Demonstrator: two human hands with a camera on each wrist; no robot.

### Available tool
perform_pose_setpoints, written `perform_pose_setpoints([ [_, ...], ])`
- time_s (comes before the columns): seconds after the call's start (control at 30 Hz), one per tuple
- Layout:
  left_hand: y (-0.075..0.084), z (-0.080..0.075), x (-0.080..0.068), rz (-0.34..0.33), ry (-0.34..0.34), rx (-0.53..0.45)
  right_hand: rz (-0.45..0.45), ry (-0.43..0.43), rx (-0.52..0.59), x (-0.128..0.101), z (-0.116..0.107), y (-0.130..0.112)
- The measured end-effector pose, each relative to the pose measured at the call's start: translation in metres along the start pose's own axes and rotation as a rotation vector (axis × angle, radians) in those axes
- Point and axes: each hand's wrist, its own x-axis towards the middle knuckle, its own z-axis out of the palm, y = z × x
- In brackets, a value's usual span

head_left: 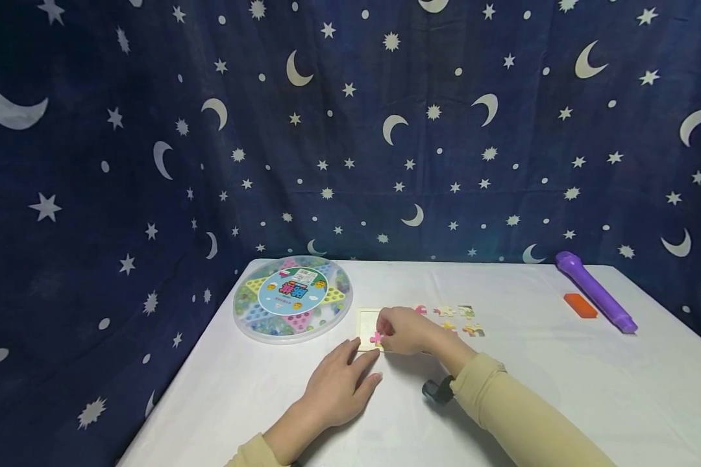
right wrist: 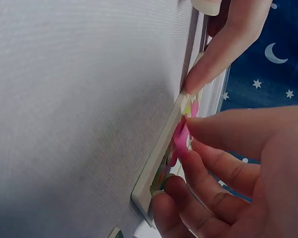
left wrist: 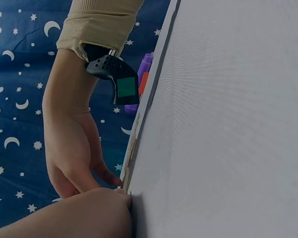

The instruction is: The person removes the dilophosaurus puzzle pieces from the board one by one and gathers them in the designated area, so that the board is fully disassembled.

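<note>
A pink jigsaw piece (right wrist: 180, 138) is pinched between the thumb and fingertips of my right hand (head_left: 409, 331), low over a pale puzzle tray (head_left: 365, 319). In the right wrist view, colored pieces show inside the tray's raised rim (right wrist: 156, 166). My left hand (head_left: 340, 386) lies at the tray's near left, its fingers spread and fairly straight, with fingertips on the near edge. Part of the tray is hidden behind the right hand. Several loose jigsaw pieces (head_left: 444, 312) lie on the table just right of that hand.
A round, clear case (head_left: 295, 292) with a star-shaped game board stands at the back left. On the right lie an orange block (head_left: 581, 305) and a purple stick (head_left: 598, 295). A white cloth (head_left: 526, 389) covers the table; a dark starry curtain (head_left: 350, 130) hangs behind.
</note>
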Motion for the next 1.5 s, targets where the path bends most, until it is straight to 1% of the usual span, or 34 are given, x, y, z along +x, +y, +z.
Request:
perform_pose_setpoints([
  [0.13,0.001,0.0,0.0,0.002,-0.001,-0.001,-0.004,0.009,-0.02,-0.001,0.0,0.0],
  [0.27,0.001,0.0,-0.001,-0.005,-0.011,-0.001,0.013,0.011,-0.004,-0.002,0.0,0.001],
  [0.33,0.001,0.0,-0.001,-0.01,-0.015,-0.001,0.016,0.008,0.019,-0.002,0.0,0.002],
  [0.5,0.001,-0.001,-0.002,-0.018,-0.023,-0.009,-0.011,0.009,0.122,-0.005,0.0,0.009],
  [0.63,0.002,-0.002,-0.002,-0.018,-0.031,-0.017,-0.001,0.027,0.186,-0.01,-0.005,0.02],
  [0.9,0.0,-0.003,-0.001,-0.028,-0.028,-0.014,0.041,0.041,0.247,-0.031,-0.019,0.046],
  [1.2,0.0,-0.003,0.0,-0.03,-0.034,-0.014,0.104,0.021,0.23,-0.052,-0.031,0.076],
  [1.3,-0.001,-0.003,0.0,-0.028,-0.03,-0.01,0.111,0.024,0.229,-0.059,-0.034,0.085],
  [1.4,-0.001,-0.002,0.0,-0.028,-0.028,-0.007,0.113,0.03,0.231,-0.064,-0.038,0.093],
  [1.5,0.0,-0.002,0.001,-0.025,-0.027,-0.007,0.143,0.01,0.241,-0.07,-0.041,0.096],
])
